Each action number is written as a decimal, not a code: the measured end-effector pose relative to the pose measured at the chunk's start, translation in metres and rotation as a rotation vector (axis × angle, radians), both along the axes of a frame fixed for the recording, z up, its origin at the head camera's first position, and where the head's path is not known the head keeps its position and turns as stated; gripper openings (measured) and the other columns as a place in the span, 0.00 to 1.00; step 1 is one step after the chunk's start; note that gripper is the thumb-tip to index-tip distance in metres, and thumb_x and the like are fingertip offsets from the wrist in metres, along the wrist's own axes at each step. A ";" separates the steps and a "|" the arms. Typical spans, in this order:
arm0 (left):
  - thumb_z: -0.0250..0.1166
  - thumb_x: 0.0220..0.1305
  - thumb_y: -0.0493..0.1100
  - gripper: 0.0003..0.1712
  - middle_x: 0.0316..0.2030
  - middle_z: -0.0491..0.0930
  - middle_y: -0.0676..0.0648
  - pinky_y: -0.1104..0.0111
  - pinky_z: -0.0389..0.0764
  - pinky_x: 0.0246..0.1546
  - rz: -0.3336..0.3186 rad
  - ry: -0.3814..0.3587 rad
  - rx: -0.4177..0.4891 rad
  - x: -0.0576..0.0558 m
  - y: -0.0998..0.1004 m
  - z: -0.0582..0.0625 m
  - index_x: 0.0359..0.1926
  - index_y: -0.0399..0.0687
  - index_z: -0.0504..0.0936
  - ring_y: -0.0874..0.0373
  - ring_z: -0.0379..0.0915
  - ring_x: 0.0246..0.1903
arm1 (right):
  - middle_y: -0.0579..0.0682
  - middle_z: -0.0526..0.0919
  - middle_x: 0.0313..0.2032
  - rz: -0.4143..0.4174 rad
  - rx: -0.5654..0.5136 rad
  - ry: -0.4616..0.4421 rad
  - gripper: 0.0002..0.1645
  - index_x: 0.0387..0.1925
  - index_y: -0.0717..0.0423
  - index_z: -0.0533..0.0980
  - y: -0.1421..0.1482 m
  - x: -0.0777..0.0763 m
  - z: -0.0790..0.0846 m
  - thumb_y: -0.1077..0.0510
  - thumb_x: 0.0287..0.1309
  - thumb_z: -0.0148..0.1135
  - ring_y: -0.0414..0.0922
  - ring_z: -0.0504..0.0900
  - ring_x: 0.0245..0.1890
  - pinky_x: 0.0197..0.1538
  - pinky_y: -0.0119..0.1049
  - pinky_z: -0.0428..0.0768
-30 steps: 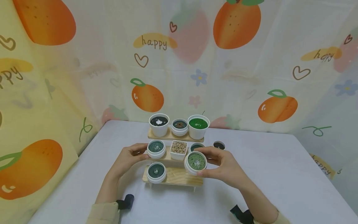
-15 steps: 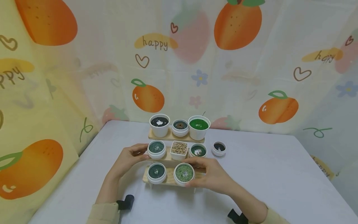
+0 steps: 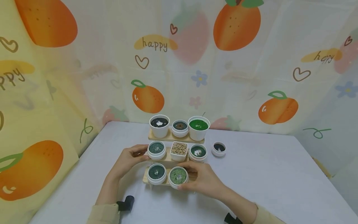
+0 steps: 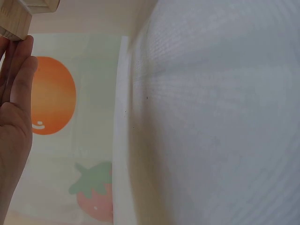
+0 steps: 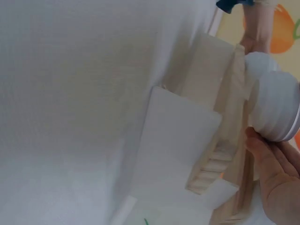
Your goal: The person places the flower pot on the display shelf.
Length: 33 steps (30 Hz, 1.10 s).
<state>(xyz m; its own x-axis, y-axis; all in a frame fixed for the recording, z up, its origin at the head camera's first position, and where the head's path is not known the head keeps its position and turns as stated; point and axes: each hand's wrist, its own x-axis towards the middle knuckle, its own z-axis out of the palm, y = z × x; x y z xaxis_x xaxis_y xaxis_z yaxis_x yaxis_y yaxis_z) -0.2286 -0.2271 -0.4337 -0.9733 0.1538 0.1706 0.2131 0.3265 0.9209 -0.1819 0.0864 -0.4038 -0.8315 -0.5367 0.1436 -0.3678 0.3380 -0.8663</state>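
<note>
My right hand (image 3: pixel 203 179) holds a small round white pot (image 3: pixel 178 176) with a speckled green top, between thumb and fingers. The pot is at the lowest step of a wooden tiered stand (image 3: pixel 145 178), just right of a white pot with a dark green top (image 3: pixel 156 173). From the right wrist view, the held white pot (image 5: pixel 276 105) is right by the wooden board; contact is unclear. My left hand (image 3: pixel 129 160) grips the left end of the middle step, beside another dark green pot (image 3: pixel 156 150). Its fingertips touch the wood (image 4: pixel 15 18) in the left wrist view.
The middle step also bears a square cup of tan bits (image 3: pixel 179 150) and a green-and-white pot (image 3: pixel 198 151). On the top step are a black-topped cup (image 3: pixel 159 125), a small pot (image 3: pixel 180 127) and a bright green cup (image 3: pixel 198 127). A dark-filled pot (image 3: pixel 219 148) stands right on the table.
My right hand has brought the speckled green pot left and down from in front of the middle step to the lowest step, beside the dark green pot. The left hand has stayed put.
</note>
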 end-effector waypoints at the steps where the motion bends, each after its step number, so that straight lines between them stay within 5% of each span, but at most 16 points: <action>1: 0.75 0.54 0.42 0.30 0.57 0.81 0.40 0.85 0.76 0.55 0.002 0.000 -0.002 0.000 0.000 0.000 0.58 0.41 0.81 0.80 0.75 0.49 | 0.45 0.86 0.50 -0.004 0.008 0.010 0.35 0.54 0.45 0.80 0.000 0.000 0.000 0.50 0.39 0.82 0.41 0.84 0.52 0.56 0.26 0.82; 11: 0.75 0.55 0.42 0.30 0.58 0.81 0.38 0.85 0.75 0.55 0.014 -0.004 -0.028 0.001 -0.001 0.000 0.59 0.40 0.80 0.81 0.74 0.50 | 0.51 0.85 0.51 0.016 -0.016 0.027 0.36 0.55 0.53 0.79 -0.003 -0.005 -0.006 0.54 0.40 0.82 0.44 0.85 0.52 0.54 0.25 0.82; 33: 0.75 0.55 0.43 0.30 0.58 0.81 0.39 0.84 0.76 0.55 0.009 -0.007 -0.040 0.000 -0.001 0.000 0.59 0.41 0.80 0.81 0.74 0.50 | 0.47 0.84 0.54 0.013 0.010 0.033 0.39 0.58 0.48 0.77 0.000 -0.008 -0.014 0.47 0.41 0.81 0.45 0.84 0.56 0.58 0.27 0.81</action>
<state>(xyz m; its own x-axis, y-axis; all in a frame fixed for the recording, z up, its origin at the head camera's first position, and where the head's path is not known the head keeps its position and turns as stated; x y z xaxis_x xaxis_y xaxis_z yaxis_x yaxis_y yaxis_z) -0.2283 -0.2283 -0.4342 -0.9758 0.1516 0.1576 0.2034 0.3648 0.9086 -0.1903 0.0861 -0.4174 -0.8193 -0.5490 0.1655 -0.4007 0.3417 -0.8501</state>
